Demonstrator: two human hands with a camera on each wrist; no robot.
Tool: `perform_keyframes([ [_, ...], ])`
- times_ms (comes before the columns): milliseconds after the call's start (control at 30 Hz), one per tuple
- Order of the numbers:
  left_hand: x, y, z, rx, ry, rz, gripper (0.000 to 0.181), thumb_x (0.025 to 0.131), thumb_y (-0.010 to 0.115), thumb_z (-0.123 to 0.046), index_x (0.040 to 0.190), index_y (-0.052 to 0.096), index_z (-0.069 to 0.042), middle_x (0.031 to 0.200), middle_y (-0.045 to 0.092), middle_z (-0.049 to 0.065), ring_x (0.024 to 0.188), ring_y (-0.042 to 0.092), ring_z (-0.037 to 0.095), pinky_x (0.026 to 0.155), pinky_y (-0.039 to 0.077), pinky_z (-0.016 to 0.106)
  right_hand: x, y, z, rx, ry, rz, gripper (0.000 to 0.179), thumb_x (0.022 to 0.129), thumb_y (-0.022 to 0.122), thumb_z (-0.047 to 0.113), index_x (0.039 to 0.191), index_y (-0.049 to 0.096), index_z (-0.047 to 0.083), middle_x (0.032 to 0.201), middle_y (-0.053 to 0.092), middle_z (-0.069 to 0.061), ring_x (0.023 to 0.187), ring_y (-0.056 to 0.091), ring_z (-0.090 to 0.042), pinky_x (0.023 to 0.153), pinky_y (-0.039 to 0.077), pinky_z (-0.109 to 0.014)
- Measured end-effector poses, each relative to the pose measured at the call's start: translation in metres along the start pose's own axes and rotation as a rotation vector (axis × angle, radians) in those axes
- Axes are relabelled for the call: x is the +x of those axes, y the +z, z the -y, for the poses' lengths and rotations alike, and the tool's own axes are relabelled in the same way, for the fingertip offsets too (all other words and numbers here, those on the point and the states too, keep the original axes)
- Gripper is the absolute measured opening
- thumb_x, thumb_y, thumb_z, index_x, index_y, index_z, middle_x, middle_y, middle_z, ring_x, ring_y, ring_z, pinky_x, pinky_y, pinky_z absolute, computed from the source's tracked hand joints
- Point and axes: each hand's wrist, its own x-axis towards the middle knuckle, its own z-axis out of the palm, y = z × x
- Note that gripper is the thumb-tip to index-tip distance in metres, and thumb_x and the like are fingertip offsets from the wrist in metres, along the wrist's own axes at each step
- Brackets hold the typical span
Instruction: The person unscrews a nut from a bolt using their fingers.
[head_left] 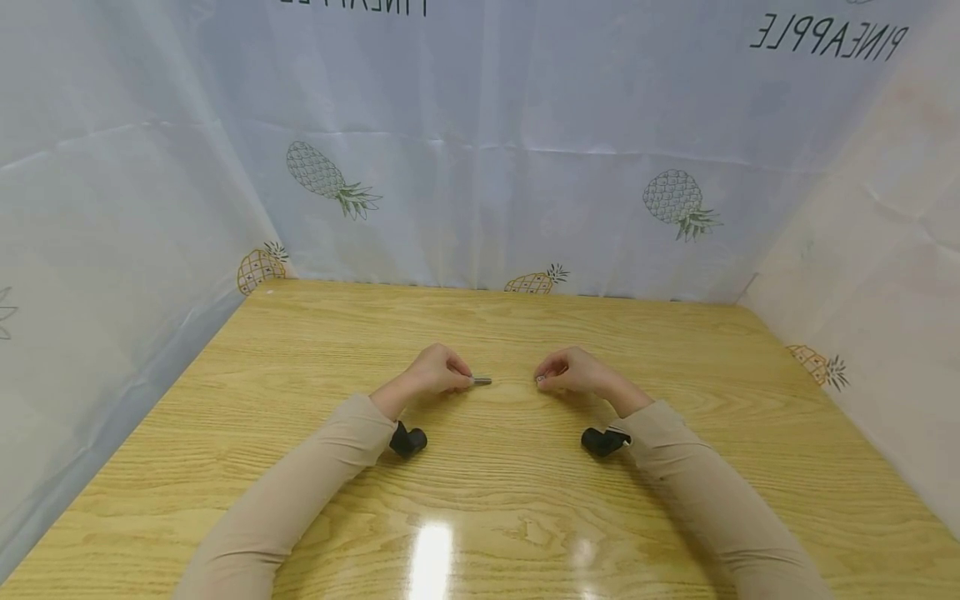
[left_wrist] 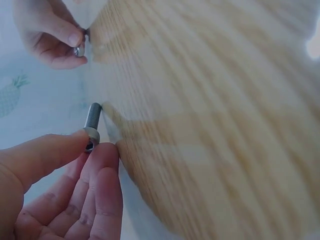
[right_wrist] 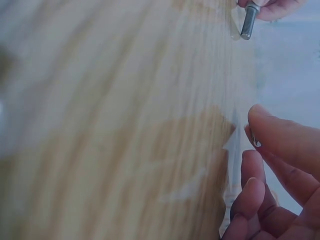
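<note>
My left hand [head_left: 441, 371] pinches a metal socket-head bolt [left_wrist: 93, 118] by its head, between thumb and forefinger. The bolt's threaded shank points right, toward the other hand. Across a short gap, my right hand [head_left: 572, 372] pinches a small shiny metal nut [left_wrist: 78, 51] between thumb and fingertips. Most of the nut is hidden by the fingers, and only a sliver of its edge [right_wrist: 256, 144] shows in the right wrist view. Bolt and nut are apart, both held just above the table.
The wooden table [head_left: 480, 483] spreads beneath both hands and reflects light near its front. Pale curtains [head_left: 480, 200] printed with pineapples hang behind it and at both sides. A black wrist camera sits at the left cuff [head_left: 408, 439] and another at the right cuff [head_left: 602, 442].
</note>
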Motion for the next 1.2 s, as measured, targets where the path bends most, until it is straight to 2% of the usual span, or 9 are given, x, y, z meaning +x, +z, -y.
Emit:
perform_keyframes([
  [267, -0.0007, -0.0006, -0.0003, 0.020, 0.017, 0.015, 0.017, 0.086, 0.065, -0.010, 0.095, 0.071, 0.003, 0.073, 0.069, 0.009, 0.061, 0.055, 0.009, 0.056, 0.045, 0.018, 0.0009, 0.0010, 0.0021, -0.012, 0.028, 0.006, 0.021, 0.084, 0.068, 0.010, 0.101, 0.067, -0.003, 0.079, 0.062, -0.005, 0.068, 0.049, -0.009, 0.062, 0.041, -0.023],
  [567, 0.0007, 0.0007, 0.0003, 0.040, 0.005, 0.015, 0.016, 0.085, 0.066, -0.010, 0.094, 0.072, 0.002, 0.072, 0.067, 0.007, 0.059, 0.053, 0.008, 0.055, 0.043, 0.017, 0.0019, 0.0020, 0.0021, -0.052, 0.004, -0.004, 0.019, 0.082, 0.070, 0.009, 0.098, 0.067, -0.003, 0.075, 0.059, -0.002, 0.066, 0.048, -0.009, 0.060, 0.040, -0.022],
  [900, -0.0007, 0.0019, 0.0002, 0.032, -0.016, 0.011, 0.015, 0.085, 0.067, -0.009, 0.094, 0.072, 0.002, 0.076, 0.069, 0.010, 0.061, 0.056, 0.010, 0.057, 0.047, 0.020, 0.0017, 0.0024, 0.0039, -0.079, -0.011, -0.001, 0.019, 0.083, 0.069, 0.008, 0.098, 0.067, -0.002, 0.077, 0.061, -0.006, 0.066, 0.049, -0.008, 0.060, 0.041, -0.021],
  [1200, -0.0030, 0.0015, 0.0002, 0.017, -0.001, 0.012, 0.016, 0.085, 0.067, -0.009, 0.095, 0.072, 0.003, 0.078, 0.069, 0.012, 0.062, 0.057, 0.010, 0.059, 0.050, 0.022, 0.0008, 0.0017, 0.0031, -0.087, -0.035, -0.001, 0.017, 0.083, 0.069, 0.008, 0.097, 0.067, -0.001, 0.078, 0.063, -0.009, 0.067, 0.051, -0.009, 0.062, 0.043, -0.023],
])
